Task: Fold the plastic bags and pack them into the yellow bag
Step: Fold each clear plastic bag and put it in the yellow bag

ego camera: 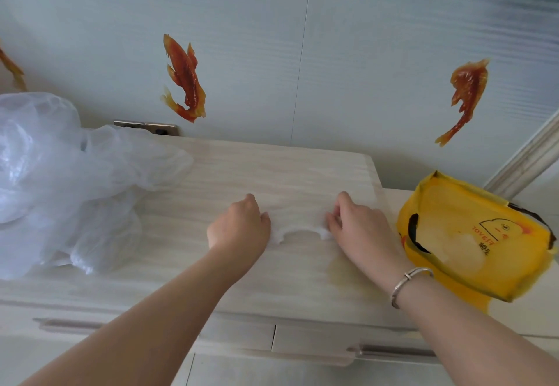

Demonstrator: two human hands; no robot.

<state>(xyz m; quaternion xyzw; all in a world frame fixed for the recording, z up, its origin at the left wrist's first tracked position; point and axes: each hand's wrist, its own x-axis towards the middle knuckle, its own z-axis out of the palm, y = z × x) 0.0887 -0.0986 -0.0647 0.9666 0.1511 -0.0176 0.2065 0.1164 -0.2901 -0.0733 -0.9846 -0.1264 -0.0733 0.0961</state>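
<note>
A thin clear plastic bag (298, 214) lies flat on the pale wooden cabinet top (272, 270), its curved handle cut-out facing me. My left hand (240, 223) pinches its left handle with curled fingers. At the right handle, my right hand (357, 223) pinches the plastic, a silver bangle on that wrist. The yellow bag (472, 243) with a duck print lies on its side at the right edge, mouth toward my right hand, with something pale showing through it.
A loose heap of clear plastic bags (66, 179) fills the left of the cabinet top. Behind stands a pale wall with orange fish stickers (184, 80) and a socket (148, 127). Two drawer fronts with handles (390, 351) run below the front edge.
</note>
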